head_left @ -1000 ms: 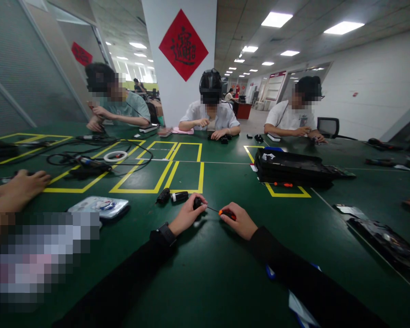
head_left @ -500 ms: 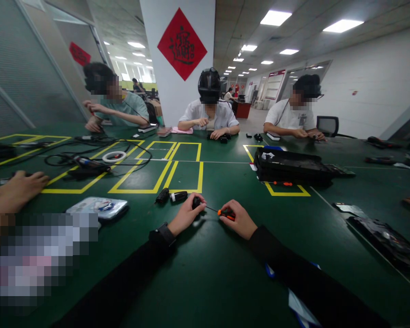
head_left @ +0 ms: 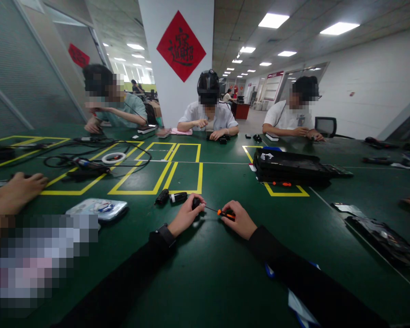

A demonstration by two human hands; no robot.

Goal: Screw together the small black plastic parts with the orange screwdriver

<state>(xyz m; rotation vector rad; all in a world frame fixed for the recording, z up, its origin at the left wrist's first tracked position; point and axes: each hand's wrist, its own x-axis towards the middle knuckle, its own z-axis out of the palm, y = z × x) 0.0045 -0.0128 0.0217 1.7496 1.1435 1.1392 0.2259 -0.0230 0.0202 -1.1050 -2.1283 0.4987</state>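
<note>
Near the middle of the green table (head_left: 205, 273), my left hand (head_left: 187, 215) is closed around a small black part (head_left: 196, 203). My right hand (head_left: 239, 219) grips an orange and black screwdriver (head_left: 226, 214), whose thin shaft points left and reaches the black part. Where the tip meets the part is too small to make out. Two black cylindrical pieces lie just beyond my left hand: one dark (head_left: 162, 197), the other with a white band (head_left: 178, 197).
Black trays (head_left: 287, 164) are stacked at the back right, an opened black device (head_left: 386, 239) lies right. Cables (head_left: 89, 161) and a decorated case (head_left: 97, 208) are on the left. A neighbour's hand (head_left: 20, 189) rests far left; three people sit opposite.
My hands and the screwdriver have hardly moved. The person at the back left has raised a hand closer to the face. The view has shifted very slightly.
</note>
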